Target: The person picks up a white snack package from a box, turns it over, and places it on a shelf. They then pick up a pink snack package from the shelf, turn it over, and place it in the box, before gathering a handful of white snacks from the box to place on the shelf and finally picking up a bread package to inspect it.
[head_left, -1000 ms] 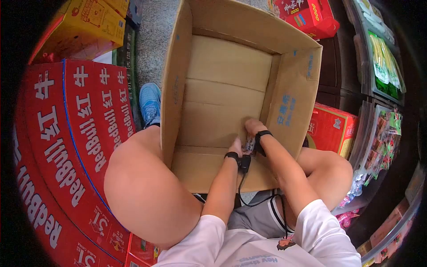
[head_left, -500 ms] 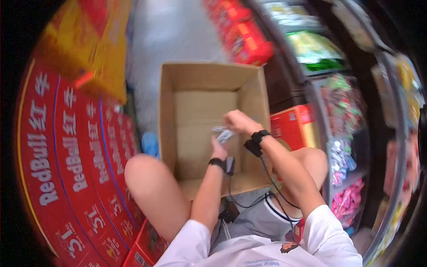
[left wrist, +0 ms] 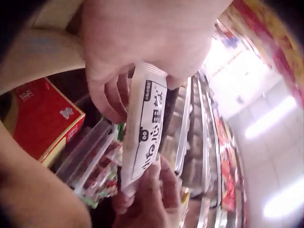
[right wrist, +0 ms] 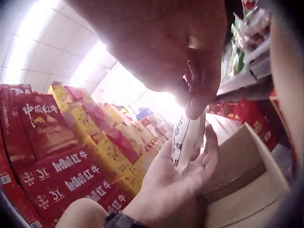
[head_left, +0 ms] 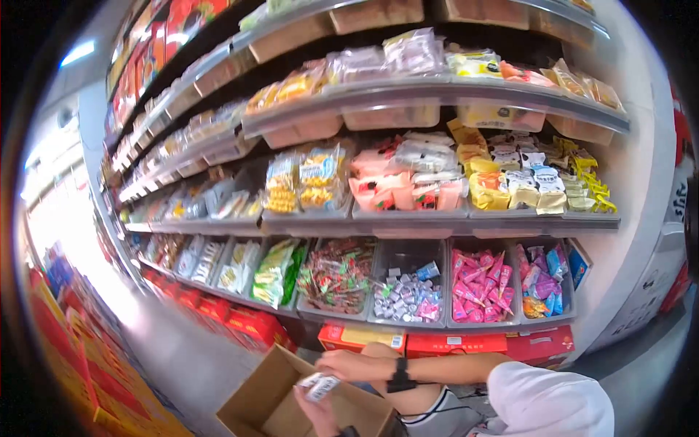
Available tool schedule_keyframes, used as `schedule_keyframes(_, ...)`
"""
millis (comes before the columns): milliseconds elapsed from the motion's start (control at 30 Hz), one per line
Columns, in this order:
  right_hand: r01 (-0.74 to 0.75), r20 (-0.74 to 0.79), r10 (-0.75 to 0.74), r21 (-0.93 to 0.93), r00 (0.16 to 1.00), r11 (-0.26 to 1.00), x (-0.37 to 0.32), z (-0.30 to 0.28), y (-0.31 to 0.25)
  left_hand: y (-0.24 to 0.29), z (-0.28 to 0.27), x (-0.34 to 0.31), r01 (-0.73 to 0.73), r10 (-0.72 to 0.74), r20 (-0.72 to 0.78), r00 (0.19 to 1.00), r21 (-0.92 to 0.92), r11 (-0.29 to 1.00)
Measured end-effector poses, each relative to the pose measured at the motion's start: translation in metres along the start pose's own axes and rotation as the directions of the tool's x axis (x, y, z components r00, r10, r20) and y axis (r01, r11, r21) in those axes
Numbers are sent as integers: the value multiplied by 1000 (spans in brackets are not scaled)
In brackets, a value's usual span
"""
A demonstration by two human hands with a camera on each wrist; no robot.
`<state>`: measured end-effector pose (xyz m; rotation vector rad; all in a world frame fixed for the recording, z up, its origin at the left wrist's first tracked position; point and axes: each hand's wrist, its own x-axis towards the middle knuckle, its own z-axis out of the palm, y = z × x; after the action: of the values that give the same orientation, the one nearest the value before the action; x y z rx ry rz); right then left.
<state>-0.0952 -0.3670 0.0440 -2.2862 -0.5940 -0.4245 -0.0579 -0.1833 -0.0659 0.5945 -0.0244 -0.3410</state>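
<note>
Both hands meet over a small white packet printed with black characters, held in the air just above the open cardboard box that stands on the floor in front of the person. The left hand comes up from below the packet and the right hand reaches in from the side, a black strap round its wrist. In the left wrist view the left hand's fingers curl behind one end of the packet, with the thumb closing on its other face, so that end is pinched. The right hand's fingers are bent round the opposite end and grip it too. The right wrist view shows the left palm turned up and its fingers loosely apart beside the packet, while a fingertip of the right hand presses on the packet's top edge. The packet stands nearly upright between the two hands and touches nothing else. Behind the hands, long shelves carry bagged snacks. The lowest row is made up of clear bins of wrapped sweets, and red cartons lie under it. Stacked red cases with white lettering fill the other side of the aisle.
</note>
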Motion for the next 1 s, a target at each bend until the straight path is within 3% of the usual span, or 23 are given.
schedule_keyframes(33,-60,-31,60,-11,998,998,-12,-12,-1,-12,11,-3,-10,5,64,998,67,998)
schedule_keyframes(67,-109,-52,108,-8,993,994,-21,-25,-4,-25,22,-3,7,-2,-61,998,81,997)
schedule_keyframes(167,-119,-132,119,11,984,993,-39,-70,-15,-26,59,-26,-74,47,86,995,343,936)
schedule_keyframes(233,-110,-216,114,30,970,993,-48,-95,-30,-6,108,-51,-170,82,183,980,540,824)
schedule_keyframes(300,-89,-232,91,20,968,996,-56,-120,-52,10,134,-66,-224,85,254,964,590,776)
schedule_keyframes(333,-72,-241,68,-6,968,997,-54,-139,-60,11,150,-60,-265,93,303,949,597,757)
schedule_keyframes(367,-165,-212,160,-6,964,986,-55,-146,-64,16,149,-51,-289,66,364,929,602,745)
schedule_keyframes(467,-86,-320,79,-9,944,996,-54,-165,-92,33,169,-47,-277,14,397,918,613,740)
schedule_keyframes(500,-78,-324,60,-43,944,996,-53,-172,-98,48,215,-63,-380,115,436,892,590,712)
schedule_keyframes(600,-158,-247,148,-19,958,987,-49,-209,-147,69,251,-57,-469,92,575,813,553,688)
schedule_keyframes(633,-94,-256,63,-112,965,989,-48,-218,-150,69,260,-48,-473,143,573,807,481,738)
schedule_keyframes(733,-71,-356,-33,-275,934,959,-40,-251,-176,87,312,-49,-561,138,675,725,461,688)
schedule_keyframes(767,-152,-374,28,-306,927,940,-39,-262,-189,90,329,-45,-580,132,710,692,436,688)
schedule_keyframes(800,-137,-396,3,-309,918,941,-36,-275,-195,91,346,-40,-599,129,744,655,408,690)
schedule_keyframes(867,-52,-469,-240,-527,850,848,-30,-301,-194,96,389,-39,-652,128,800,586,371,661)
schedule_keyframes(1000,-170,-569,-261,-595,780,786,-23,-364,-210,90,474,-12,-792,135,902,409,278,544)
